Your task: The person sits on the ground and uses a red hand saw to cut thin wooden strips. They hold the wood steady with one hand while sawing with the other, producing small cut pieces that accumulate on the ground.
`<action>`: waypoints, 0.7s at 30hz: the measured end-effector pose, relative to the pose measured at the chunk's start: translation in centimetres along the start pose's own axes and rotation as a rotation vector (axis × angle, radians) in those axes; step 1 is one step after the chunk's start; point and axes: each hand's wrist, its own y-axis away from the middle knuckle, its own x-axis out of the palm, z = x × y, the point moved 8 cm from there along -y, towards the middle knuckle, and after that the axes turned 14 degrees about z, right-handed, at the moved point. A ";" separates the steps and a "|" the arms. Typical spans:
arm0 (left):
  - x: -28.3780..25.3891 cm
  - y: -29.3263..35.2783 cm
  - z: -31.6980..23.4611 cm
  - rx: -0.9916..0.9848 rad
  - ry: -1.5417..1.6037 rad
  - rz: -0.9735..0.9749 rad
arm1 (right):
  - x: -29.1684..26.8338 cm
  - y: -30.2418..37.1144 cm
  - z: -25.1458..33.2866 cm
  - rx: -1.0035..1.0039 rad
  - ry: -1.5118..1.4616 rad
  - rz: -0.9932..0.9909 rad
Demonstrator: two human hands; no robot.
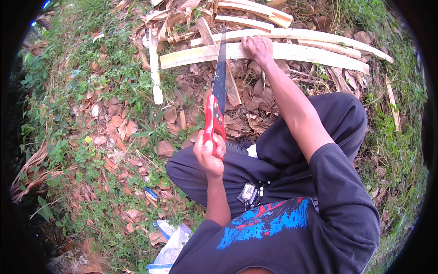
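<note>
My left hand (211, 155) is wrapped round the red handle of a hand saw (219, 84), whose dark blade points away from me. The blade crosses over a long pale wooden strip (310, 53) near its left part; whether its teeth touch the wood I cannot tell. My right hand (258, 49) is closed on that strip, just right of the blade, with the fingertips hidden. Beneath the strip, a narrower brownish board (232, 86) runs crosswise on the leaves.
More pale strips (337, 40) lie beyond, and a short upright-lying piece (155, 73) is at the left. A knife with a wooden handle (182, 118) rests on the leaves. Near my left knee are a small blue object (151, 194) and a clear plastic bag (175, 244).
</note>
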 end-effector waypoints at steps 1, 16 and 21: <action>-0.2 0.1 0.0 0.004 0.008 0.000 | -0.1 0.1 0.2 0.002 0.006 0.016; 1.1 0.3 0.9 -0.126 -0.062 -0.016 | 1.5 -0.9 -0.3 0.036 0.075 0.058; 0.6 -3.4 3.1 -0.065 -0.235 0.005 | 0.3 -0.5 1.0 -0.021 0.057 0.104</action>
